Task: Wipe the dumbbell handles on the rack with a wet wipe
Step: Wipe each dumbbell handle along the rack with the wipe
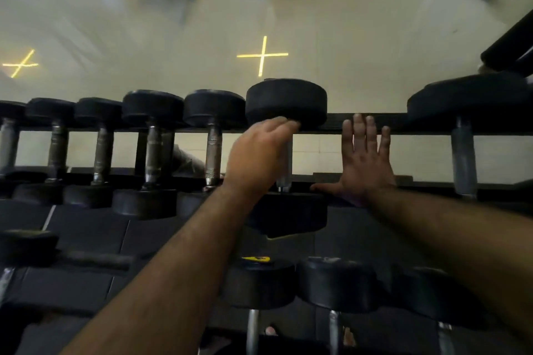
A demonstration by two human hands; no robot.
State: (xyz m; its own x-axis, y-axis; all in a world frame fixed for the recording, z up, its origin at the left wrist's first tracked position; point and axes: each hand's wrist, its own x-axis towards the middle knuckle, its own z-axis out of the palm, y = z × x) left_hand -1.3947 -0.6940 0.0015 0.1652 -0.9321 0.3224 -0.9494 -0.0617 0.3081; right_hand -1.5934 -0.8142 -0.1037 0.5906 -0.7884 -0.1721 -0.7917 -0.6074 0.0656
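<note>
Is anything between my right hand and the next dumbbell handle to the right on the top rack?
Nothing visible. The right hand lies flat in an open gap on the rack; the handle stands clear beyond it.

One view only, worn on the head, wide-angle, edges bent. Looks forward and steeply down over the rack (331, 121), close enough that both forearms enter from 5 and 7 o'clock and fill the lower half. Left hand (256, 153) and right hand (364, 158) near centre. Top row of dumbbells (213, 135) across the middle from 9 to 3 o'clock; a lower row at 6 o'clock, nearest the lens. Pale floor (144, 37) beyond, toward 12 o'clock. No second view to overlap.
</note>
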